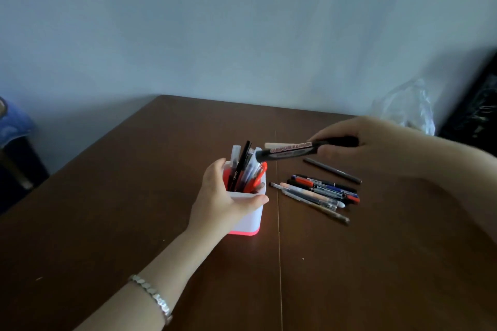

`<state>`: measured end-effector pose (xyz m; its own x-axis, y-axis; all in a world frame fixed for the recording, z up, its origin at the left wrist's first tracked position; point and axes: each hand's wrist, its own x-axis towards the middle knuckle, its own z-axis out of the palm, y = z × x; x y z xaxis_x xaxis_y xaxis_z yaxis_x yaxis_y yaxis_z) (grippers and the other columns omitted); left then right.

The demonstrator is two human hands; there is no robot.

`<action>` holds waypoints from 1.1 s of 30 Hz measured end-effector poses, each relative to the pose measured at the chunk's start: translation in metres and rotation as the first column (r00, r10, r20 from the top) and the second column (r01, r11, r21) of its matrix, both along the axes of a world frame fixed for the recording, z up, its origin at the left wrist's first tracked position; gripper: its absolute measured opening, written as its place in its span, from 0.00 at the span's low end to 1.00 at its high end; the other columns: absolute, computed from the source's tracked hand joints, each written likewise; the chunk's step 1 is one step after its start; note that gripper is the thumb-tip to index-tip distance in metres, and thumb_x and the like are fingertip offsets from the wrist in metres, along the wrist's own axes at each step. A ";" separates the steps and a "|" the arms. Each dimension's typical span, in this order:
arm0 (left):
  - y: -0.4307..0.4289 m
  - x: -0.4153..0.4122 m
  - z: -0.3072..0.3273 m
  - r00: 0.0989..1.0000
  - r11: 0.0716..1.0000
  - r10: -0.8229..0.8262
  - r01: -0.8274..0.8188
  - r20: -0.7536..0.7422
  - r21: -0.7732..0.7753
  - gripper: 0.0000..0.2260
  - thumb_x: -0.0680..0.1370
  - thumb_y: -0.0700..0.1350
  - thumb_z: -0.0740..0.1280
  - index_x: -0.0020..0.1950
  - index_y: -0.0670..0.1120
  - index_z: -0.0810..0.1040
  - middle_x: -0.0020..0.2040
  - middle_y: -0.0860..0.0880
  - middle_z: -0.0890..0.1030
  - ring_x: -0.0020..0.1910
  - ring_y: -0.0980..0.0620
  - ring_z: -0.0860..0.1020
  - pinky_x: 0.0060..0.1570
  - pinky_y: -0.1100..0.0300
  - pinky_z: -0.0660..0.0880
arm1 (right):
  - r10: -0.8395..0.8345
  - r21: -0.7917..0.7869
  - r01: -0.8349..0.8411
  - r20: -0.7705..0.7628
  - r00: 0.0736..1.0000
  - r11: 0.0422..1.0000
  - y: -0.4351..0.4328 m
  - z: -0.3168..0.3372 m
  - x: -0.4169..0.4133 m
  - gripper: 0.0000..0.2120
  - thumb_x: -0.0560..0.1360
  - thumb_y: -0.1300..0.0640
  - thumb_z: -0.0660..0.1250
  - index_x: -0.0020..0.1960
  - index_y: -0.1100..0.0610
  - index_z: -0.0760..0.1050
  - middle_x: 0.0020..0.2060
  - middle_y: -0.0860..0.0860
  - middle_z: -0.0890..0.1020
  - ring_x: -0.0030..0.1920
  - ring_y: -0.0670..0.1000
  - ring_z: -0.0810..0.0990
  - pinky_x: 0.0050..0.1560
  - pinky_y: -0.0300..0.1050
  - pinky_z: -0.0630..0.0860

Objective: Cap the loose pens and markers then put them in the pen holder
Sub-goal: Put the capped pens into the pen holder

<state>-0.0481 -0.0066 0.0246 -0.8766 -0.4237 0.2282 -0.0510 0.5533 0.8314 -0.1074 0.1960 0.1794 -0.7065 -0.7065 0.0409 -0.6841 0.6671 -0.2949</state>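
We gripped the pen holder [255, 213] with our left hand [223, 196], fingers and thumb wrapped round its walls near the rim, likely to steady it against tipping. Our right hand [363, 140] pinched the back end of a black marker [290, 150]. Its front end slanted down over the holder's mouth, just above the pens already standing there, and we could not tell whether it was capped. Below the right hand, the loose pens [320, 192] lay heaped on the table [134, 223], waiting their turn.

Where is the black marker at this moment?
Head view, centre-right: the black marker is held in the right hand, its far end over the pen holder that the left hand grips.
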 end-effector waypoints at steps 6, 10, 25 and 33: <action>0.001 0.002 0.001 1.000 1.000 0.005 -0.006 -0.016 -0.011 0.41 0.62 0.55 0.77 0.69 0.49 0.60 0.64 0.52 0.67 0.55 0.59 0.68 0.51 0.61 0.74 | 0.279 0.399 -0.198 -0.158 0.947 0.895 -0.086 -0.026 -0.009 0.10 0.72 0.55 0.62 0.47 0.57 0.79 0.42 0.54 0.80 0.42 0.54 0.78 0.42 0.50 0.77; 0.001 0.002 0.002 1.000 0.999 0.012 -0.012 0.000 -0.030 0.43 0.61 0.58 0.76 0.70 0.50 0.59 0.65 0.53 0.67 0.59 0.57 0.70 0.56 0.57 0.75 | 0.211 0.168 -0.176 -0.221 0.952 0.970 -0.107 -0.046 -0.017 0.12 0.70 0.51 0.68 0.52 0.52 0.77 0.46 0.49 0.77 0.46 0.49 0.76 0.42 0.43 0.73; -0.003 -0.004 -0.006 1.000 1.000 0.003 -0.003 -0.025 -0.027 0.48 0.54 0.68 0.69 0.69 0.53 0.59 0.64 0.54 0.70 0.61 0.54 0.72 0.56 0.52 0.76 | 0.127 -0.348 0.011 0.373 0.919 0.938 -0.121 -0.072 -0.016 0.26 0.78 0.40 0.45 0.70 0.51 0.63 0.70 0.48 0.67 0.70 0.48 0.63 0.63 0.39 0.57; -0.004 -0.005 -0.007 1.000 1.000 -0.005 0.005 -0.008 -0.022 0.47 0.57 0.65 0.73 0.71 0.53 0.57 0.67 0.53 0.68 0.63 0.53 0.71 0.58 0.54 0.75 | -0.065 -0.176 0.063 -0.002 0.998 0.982 -0.134 -0.096 -0.020 0.20 0.80 0.50 0.50 0.71 0.52 0.61 0.70 0.50 0.67 0.71 0.54 0.61 0.68 0.53 0.61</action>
<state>-0.0533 -0.0103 0.0174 -0.8766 -0.4143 0.2448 -0.0413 0.5716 0.8195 -0.1271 0.0615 0.0836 -0.7493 -0.6409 0.1665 -0.6444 0.6478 -0.4063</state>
